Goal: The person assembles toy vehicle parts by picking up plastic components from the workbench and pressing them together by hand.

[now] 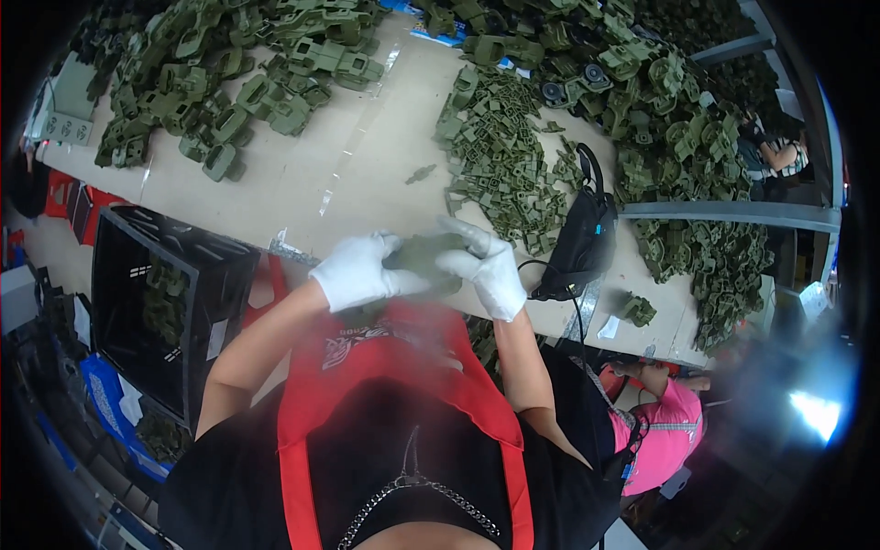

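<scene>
Two gloved hands clamped on one olive plastic part [423, 257], held above the near worktop [367, 174] edge.
Left hand [357, 270] steadies, right hand [486, 266] presses; judged mid-assembly, next move needs firm alignment.

Both hands are in white gloves, left hand [356, 272] and right hand [487, 267] gripping one olive green plastic part [423, 255] between them, right above the beige table [367, 174] edge. Piles of the same green parts [500, 160] cover the table, a black pouch [583, 240] sits just right, and a black crate [170, 302] is down left.
</scene>
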A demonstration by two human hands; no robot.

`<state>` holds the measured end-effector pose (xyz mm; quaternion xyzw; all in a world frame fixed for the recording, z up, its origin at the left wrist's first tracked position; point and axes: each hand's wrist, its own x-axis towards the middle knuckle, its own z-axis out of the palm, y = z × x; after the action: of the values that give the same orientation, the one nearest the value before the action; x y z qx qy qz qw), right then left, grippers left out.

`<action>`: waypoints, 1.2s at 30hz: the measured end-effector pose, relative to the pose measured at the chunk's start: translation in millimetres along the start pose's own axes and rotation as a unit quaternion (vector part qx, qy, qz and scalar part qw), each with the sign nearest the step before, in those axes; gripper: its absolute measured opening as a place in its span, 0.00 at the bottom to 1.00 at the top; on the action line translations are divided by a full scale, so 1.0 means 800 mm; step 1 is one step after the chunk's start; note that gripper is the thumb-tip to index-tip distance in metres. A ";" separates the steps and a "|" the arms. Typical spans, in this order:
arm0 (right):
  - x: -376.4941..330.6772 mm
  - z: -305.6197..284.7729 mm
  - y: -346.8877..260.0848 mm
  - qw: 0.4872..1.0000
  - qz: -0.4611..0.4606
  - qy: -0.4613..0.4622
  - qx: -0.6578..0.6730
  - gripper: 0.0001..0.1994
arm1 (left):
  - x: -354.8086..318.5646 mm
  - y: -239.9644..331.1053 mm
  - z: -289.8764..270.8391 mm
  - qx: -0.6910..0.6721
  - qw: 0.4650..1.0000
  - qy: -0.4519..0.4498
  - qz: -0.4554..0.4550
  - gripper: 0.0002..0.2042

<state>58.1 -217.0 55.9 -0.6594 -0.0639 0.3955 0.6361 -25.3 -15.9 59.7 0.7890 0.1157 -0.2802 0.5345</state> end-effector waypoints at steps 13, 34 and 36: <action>-0.011 -0.012 0.011 0.875 -0.156 0.155 -0.432 0.19 | -0.025 -0.049 0.012 -0.346 0.932 0.111 -0.018 0.37; -0.021 0.027 -0.001 0.977 -0.011 -0.089 -0.195 0.29 | -0.023 -0.027 0.044 -0.212 0.976 0.049 0.032 0.31; -0.024 0.034 0.003 0.974 -0.021 -0.086 -0.208 0.29 | -0.027 -0.035 0.044 -0.100 0.987 0.095 0.077 0.29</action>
<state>27.5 -207.2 65.5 -0.7396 -0.2133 0.4147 0.4852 -68.0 -34.2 40.5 0.7609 0.1320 -0.1489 0.6176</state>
